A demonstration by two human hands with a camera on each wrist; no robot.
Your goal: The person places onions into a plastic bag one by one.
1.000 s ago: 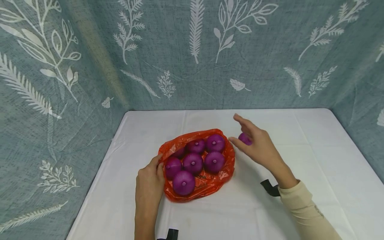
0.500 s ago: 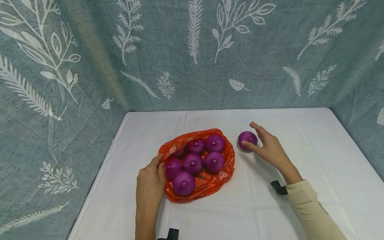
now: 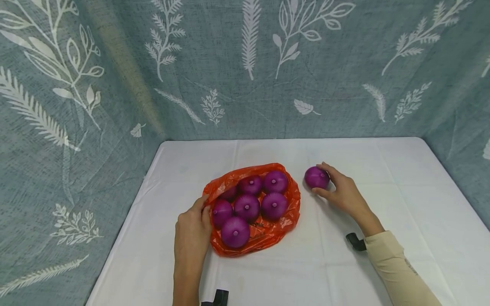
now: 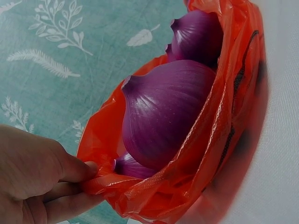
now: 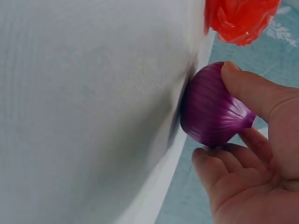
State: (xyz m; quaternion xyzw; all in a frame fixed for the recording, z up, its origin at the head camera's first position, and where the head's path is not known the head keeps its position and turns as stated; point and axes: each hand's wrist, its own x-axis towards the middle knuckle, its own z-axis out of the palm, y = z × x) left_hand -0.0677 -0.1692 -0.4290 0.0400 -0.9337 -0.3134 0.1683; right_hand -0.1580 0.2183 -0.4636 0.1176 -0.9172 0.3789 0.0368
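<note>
We see a blue-grey leaf-printed cloth backdrop (image 3: 245, 68) closing in the far side and both flanks of the scene, and in front of it a table (image 3: 402, 191) covered in white cloth. Near the middle of the table lies an orange plastic bag (image 3: 268, 236), its mouth open upward, with six purple onions (image 3: 246, 207) packed close together inside it, touching one another. Our left hand (image 3: 191, 238) sits at the bag's near-left edge, and the left wrist view shows its thumb and fingers (image 4: 70, 168) pinching a fold of the orange plastic, with the onions bulging against the film just beside them. To the right of the bag, apart from it on bare cloth, a single loose onion (image 3: 317, 177) rests on the table. Our right hand (image 3: 344, 195) is curled round it from the right side; in the right wrist view the thumb lies over the top and the fingers (image 5: 224, 161) cup it from below, so it is gripped while it touches the cloth. A cream sleeve (image 3: 398, 272) covers that forearm. Nothing lies between the loose onion and the bag; only the bag's raised orange rim stands on that side. Small black strap ends (image 3: 356, 241) show beside each wrist.
</note>
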